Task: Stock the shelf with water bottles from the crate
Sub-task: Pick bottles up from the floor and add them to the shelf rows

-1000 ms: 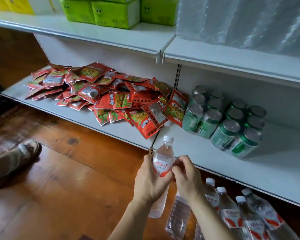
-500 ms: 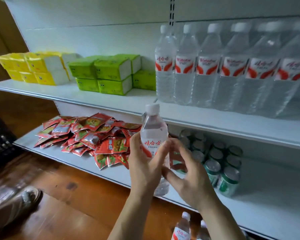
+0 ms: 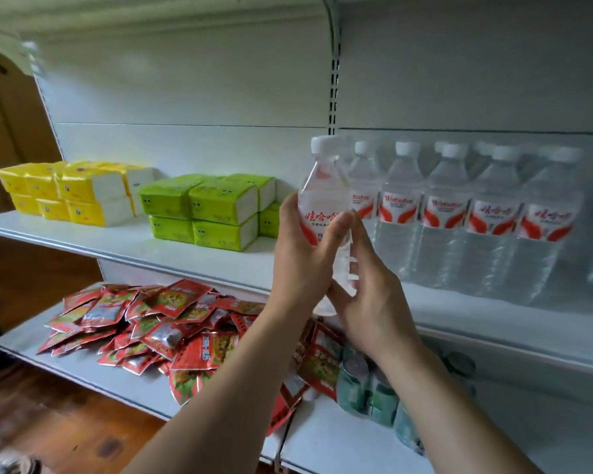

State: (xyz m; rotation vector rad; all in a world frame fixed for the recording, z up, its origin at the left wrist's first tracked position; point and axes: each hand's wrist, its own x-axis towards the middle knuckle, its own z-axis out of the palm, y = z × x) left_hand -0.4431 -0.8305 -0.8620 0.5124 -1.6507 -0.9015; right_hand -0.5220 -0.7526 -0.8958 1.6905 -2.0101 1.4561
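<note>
A water bottle (image 3: 323,186) is held upright between the left hand (image 3: 300,265) and right hand (image 3: 374,295), just left of the shelved bottle row (image 3: 459,217).

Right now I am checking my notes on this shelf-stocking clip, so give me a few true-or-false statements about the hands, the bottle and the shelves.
1. Both hands hold the clear plastic water bottle with the white cap. True: the left hand wraps it and the right hand pinches its far side.
2. The held bottle lies on its side. False: it is upright, cap up.
3. A row of clear water bottles stands on the upper white shelf. True.
4. The green tissue packs sit left of the yellow tissue packs. False: they sit to the right.
5. The red snack sachets lie on the upper shelf. False: they lie one shelf below.
</note>
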